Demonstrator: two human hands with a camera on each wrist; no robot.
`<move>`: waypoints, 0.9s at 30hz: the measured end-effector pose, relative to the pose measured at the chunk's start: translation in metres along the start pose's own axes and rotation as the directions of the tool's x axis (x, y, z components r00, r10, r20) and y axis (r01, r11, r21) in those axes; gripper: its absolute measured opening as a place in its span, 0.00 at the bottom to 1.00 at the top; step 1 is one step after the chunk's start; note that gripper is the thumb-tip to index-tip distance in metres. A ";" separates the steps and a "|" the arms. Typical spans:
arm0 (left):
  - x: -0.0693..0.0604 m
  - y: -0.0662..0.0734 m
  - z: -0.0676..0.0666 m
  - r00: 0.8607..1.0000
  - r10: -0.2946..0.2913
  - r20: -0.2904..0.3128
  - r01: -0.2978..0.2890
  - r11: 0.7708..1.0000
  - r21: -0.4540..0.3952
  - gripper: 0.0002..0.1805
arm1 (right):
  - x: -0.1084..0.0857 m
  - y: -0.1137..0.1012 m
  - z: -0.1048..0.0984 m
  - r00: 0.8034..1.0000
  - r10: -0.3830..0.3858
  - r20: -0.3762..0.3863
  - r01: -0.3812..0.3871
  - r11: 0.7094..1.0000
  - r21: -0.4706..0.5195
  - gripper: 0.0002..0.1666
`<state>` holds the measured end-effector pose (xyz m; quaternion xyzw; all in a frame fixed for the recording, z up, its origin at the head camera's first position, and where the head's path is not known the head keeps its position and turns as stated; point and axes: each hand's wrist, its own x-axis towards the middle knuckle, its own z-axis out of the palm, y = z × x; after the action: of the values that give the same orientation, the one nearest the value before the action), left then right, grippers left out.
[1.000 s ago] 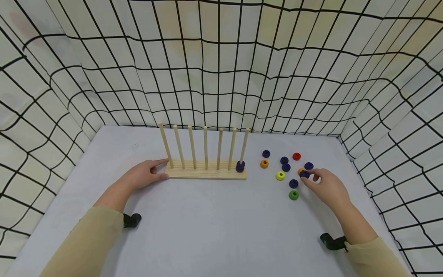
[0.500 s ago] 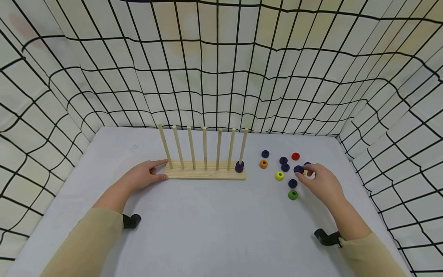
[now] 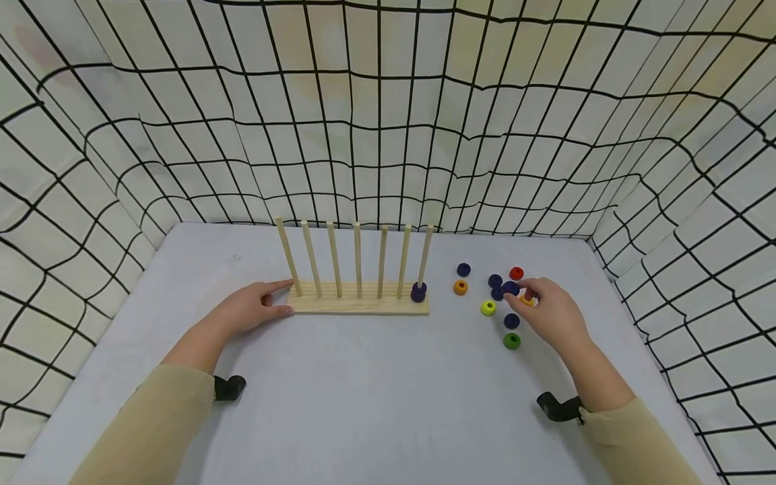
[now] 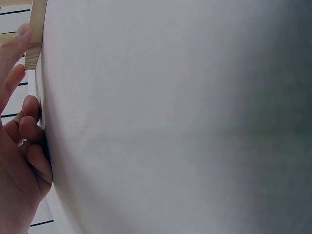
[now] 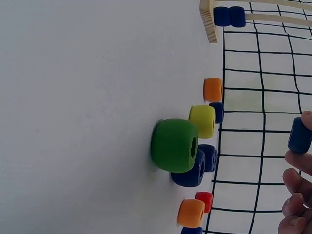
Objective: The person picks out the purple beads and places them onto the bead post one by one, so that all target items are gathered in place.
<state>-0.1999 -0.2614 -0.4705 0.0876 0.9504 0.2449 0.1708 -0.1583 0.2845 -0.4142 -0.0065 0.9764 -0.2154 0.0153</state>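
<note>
A wooden peg rack [image 3: 358, 307] with several upright pegs stands at the back middle of the table in the head view. Two dark blue beads [image 3: 418, 293] are stacked on its rightmost peg. My left hand [image 3: 250, 308] holds the rack's left end, thumb at the front corner and index finger towards the back; the other fingers curl in, as the left wrist view shows. My right hand [image 3: 553, 313] pinches a dark blue bead [image 5: 300, 135] between thumb and fingers, raised over the loose beads. An orange bead [image 3: 527, 300] is partly hidden behind that hand.
Loose beads lie right of the rack: a green bead [image 3: 512, 341], a yellow bead [image 3: 488, 308], a red bead [image 3: 516, 273], another orange bead [image 3: 461, 287] and several dark blue ones. A black net [image 3: 378, 141] encloses the white table [image 3: 376, 404] at the back and sides.
My right hand has lifted the dark blue bead off the right side of the group and carried it left. My left hand stays at the rack's end.
</note>
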 end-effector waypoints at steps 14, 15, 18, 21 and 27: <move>-0.001 0.003 -0.002 1.000 0.006 0.005 -0.006 1.000 0.005 0.42 | 0.005 -0.016 0.000 0.999 -0.019 -0.032 0.019 1.000 -0.003 0.32; -0.001 0.003 -0.002 1.000 0.005 0.005 -0.005 1.000 0.004 0.42 | 0.006 -0.017 0.000 0.999 -0.021 -0.032 0.021 1.000 -0.003 0.33; -0.001 0.003 -0.002 1.000 0.007 0.002 -0.007 1.000 0.004 0.42 | 0.007 -0.020 0.001 0.999 -0.031 -0.037 0.031 0.999 0.005 0.33; -0.001 0.003 -0.002 1.000 0.010 -0.001 -0.010 1.000 0.003 0.42 | 0.009 -0.023 0.001 0.998 -0.038 -0.044 0.039 0.999 0.019 0.32; -0.001 0.002 -0.002 1.000 0.008 0.006 -0.008 1.000 -0.003 0.44 | 0.012 -0.030 -0.001 0.997 -0.055 -0.047 0.056 0.998 0.033 0.32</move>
<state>-0.1994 -0.2610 -0.4676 0.0921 0.9491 0.2465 0.1728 -0.1703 0.2571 -0.4007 -0.0285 0.9720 -0.2327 -0.0131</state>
